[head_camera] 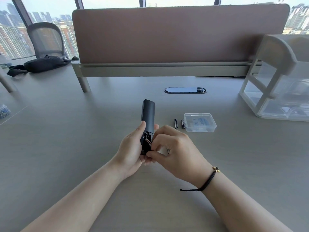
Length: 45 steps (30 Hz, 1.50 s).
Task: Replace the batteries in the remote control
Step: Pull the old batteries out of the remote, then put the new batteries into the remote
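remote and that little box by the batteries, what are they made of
Remote: looks like matte black plastic, with a dull, even sheen and no sharp glare. Little box: probably clear hard plastic; the table shows through its walls, and its rounded lid edges catch light.

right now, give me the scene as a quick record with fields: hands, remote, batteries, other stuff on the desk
left hand: left hand grips the remote control above the desk, far end tilted away
right hand: right hand with curled fingers at the open battery compartment; what they pinch is hidden
compartment: cover off; contents unclear
loose batteries: two batteries lying side by side on the desk, left of the clear plastic box
other: black bag far left; drawer organiser far right
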Tool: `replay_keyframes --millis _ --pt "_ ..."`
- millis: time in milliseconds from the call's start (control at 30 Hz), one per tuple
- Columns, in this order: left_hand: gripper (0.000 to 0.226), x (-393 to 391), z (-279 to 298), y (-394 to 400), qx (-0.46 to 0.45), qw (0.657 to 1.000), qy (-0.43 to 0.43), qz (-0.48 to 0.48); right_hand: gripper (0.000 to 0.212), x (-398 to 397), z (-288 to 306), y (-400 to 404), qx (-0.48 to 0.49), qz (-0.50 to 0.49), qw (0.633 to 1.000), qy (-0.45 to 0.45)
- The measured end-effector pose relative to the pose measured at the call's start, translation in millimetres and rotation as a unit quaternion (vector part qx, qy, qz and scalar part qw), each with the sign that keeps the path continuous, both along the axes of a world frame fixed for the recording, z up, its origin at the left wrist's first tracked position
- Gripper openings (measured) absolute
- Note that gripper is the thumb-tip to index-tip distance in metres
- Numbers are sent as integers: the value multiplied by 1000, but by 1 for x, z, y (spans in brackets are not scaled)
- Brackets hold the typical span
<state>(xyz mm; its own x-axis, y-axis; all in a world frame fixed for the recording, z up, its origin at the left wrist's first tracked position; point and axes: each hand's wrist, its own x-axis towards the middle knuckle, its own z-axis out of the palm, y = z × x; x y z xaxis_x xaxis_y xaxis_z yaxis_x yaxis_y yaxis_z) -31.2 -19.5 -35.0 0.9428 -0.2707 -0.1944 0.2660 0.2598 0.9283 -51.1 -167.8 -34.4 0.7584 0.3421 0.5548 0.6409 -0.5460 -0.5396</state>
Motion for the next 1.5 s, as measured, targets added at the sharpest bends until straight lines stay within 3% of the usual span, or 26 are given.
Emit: replay_keyframes --millis 200,433,533,767,1133,1400,1500 --pt "50 1 -3 0 -11 1000 -25 4 12 5 1 -7 92 -18 990 109" --pt "41 4 -4 2 -22 1000 -12 13 19 20 12 -34 223 -195 940 166" --pt "40 3 -4 2 -7 1000 -21 14 18 24 10 -45 173 -268 929 189" --pt "46 4 -5 3 -14 999 -29 9 7 18 -2 -32 -16 -229 951 207" --pt "51 5 -7 4 -28 999 -32 2 8 17 2 -34 -21 -216 952 218" --pt "48 12 -6 10 -68 997 -29 14 7 27 -6 -41 30 -281 945 163" --pt "46 14 -5 13 -90 996 -17 20 6 30 -8 -46 12 -320 942 101"
